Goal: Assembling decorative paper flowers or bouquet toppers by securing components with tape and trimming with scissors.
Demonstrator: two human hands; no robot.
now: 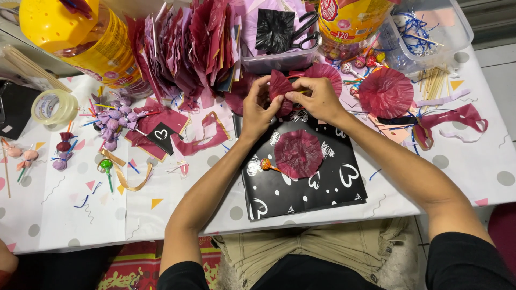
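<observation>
1. Hands: left hand [262, 107] and right hand [316, 98] both pinch a dark red crepe paper [280, 88] above the black sheet [301, 177].
2. Paper looks light, soft, easily torn; hold it at the gathered centre.

A dark red crepe rosette [298, 154] lies on black paper [322, 188] patterned with white hearts.
</observation>
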